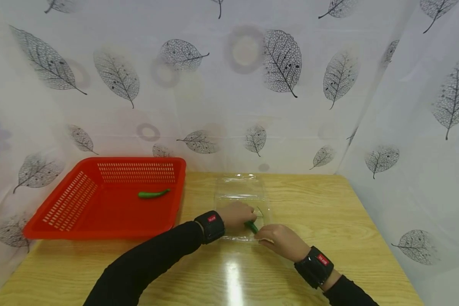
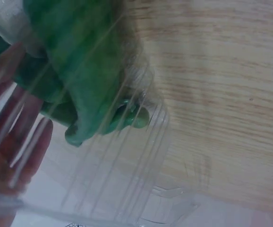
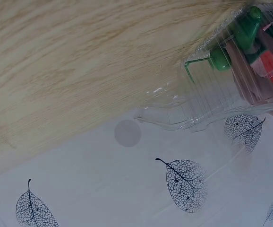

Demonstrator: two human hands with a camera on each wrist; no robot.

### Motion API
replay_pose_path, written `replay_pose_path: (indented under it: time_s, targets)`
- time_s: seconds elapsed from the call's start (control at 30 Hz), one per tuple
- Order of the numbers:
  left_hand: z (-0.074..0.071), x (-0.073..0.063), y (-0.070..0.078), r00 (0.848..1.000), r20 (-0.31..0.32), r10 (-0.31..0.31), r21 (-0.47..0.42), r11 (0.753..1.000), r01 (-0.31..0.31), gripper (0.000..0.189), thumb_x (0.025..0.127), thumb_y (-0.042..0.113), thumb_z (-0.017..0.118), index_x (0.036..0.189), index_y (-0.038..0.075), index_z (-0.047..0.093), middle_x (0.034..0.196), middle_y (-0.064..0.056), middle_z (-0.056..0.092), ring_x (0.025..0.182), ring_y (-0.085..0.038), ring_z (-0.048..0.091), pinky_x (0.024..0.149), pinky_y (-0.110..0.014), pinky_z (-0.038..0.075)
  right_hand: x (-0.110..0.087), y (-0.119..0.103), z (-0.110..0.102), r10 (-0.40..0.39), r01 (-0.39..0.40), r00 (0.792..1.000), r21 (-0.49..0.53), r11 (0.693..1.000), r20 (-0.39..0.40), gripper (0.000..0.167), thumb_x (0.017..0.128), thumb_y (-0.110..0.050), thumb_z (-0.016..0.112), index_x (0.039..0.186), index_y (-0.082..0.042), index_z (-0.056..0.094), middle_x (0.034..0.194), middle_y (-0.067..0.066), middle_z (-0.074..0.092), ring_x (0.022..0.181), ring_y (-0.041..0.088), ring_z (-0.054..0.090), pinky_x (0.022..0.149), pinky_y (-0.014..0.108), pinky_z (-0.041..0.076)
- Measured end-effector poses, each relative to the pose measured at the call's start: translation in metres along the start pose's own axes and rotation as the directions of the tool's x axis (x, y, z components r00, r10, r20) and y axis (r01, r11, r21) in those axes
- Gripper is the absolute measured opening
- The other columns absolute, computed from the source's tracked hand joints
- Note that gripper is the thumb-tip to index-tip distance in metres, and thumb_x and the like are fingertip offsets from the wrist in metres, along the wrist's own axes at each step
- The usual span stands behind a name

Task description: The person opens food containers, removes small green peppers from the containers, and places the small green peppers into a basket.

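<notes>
Plastic container holds green peppers near left hand and right hand; whether fingers pinch, I can't tell.

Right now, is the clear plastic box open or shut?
Open: the left hand reaches inside the clear plastic box, beside green peppers visible through its wall.

probably peppers, blurred, left sleeve cropped

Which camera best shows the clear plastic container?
The head view: only there does the clear plastic container fit in frame, though the left hand and right hand cover parts. Left wrist: its ribbed wall close up, green peppers behind; right wrist: part of it, cut off at the picture's edge.
</notes>
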State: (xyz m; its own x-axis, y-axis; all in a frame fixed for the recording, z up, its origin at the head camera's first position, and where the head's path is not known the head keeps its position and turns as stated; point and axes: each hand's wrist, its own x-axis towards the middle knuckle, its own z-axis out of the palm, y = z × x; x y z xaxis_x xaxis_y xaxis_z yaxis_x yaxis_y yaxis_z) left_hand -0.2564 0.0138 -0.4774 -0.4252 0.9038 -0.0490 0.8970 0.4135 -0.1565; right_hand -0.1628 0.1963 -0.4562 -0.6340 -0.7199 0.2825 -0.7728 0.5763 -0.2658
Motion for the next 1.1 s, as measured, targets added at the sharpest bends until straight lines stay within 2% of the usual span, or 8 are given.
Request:
replay_pose_path:
  time_s: [0.23,0.5,0.7,1.1]
  targets:
    - [0.0059,-0.0019,0.0001,1.0,-0.011,0.02,0.004,1.0,-0.019,0.014,0.08,0.024,0.073,0.092,0.025,0.066,0.085,0.01,0.063,0.076,-0.003,0.058,0.065,-0.016,0.046,-0.0004,0.0018,0.0011,-0.009,0.009,1.0,0.014,1.0,-0.002,0.016,0.077,-0.007,0.072,0.093,-0.008,0.072,0.089,-0.001,0.071,0.081,0.009,0.067,0.07,0.017,0.052]
    - [-0.0006,-0.0042,0.0018,0.999,-0.025,0.047,-0.036,0.998,-0.048,0.009,0.082,0.018,0.07,0.089,0.022,0.065,0.083,0.009,0.063,0.077,-0.005,0.059,0.062,-0.017,0.046,-0.0004,0.002,0.0007,-0.009,0.009,1.0,0.003,1.0,-0.005,0.017,0.077,-0.007,0.073,0.093,-0.008,0.072,0.09,0.0,0.072,0.082,0.011,0.067,0.071,0.018,0.053]
    - [0.0007,-0.0049,0.0018,0.998,-0.024,0.064,-0.067,0.996,-0.066,0.013,0.082,0.015,0.068,0.092,0.022,0.064,0.085,0.009,0.062,0.079,-0.005,0.058,0.065,-0.017,0.045,0.0,0.0013,0.0004,-0.011,0.011,1.0,-0.004,1.0,0.0,0.017,0.077,-0.007,0.073,0.093,-0.008,0.072,0.09,0.0,0.072,0.082,0.011,0.067,0.071,0.019,0.053]
    - [-0.0024,-0.0065,0.0033,0.993,-0.039,0.113,-0.082,0.99,-0.116,0.014,0.086,0.02,0.067,0.099,0.023,0.064,0.089,0.009,0.062,0.079,-0.003,0.058,0.064,-0.014,0.046,0.0004,0.0015,0.0012,-0.012,0.012,1.0,0.001,1.0,0.003,0.016,0.077,-0.007,0.073,0.093,-0.009,0.071,0.089,-0.001,0.071,0.081,0.01,0.067,0.07,0.018,0.052]
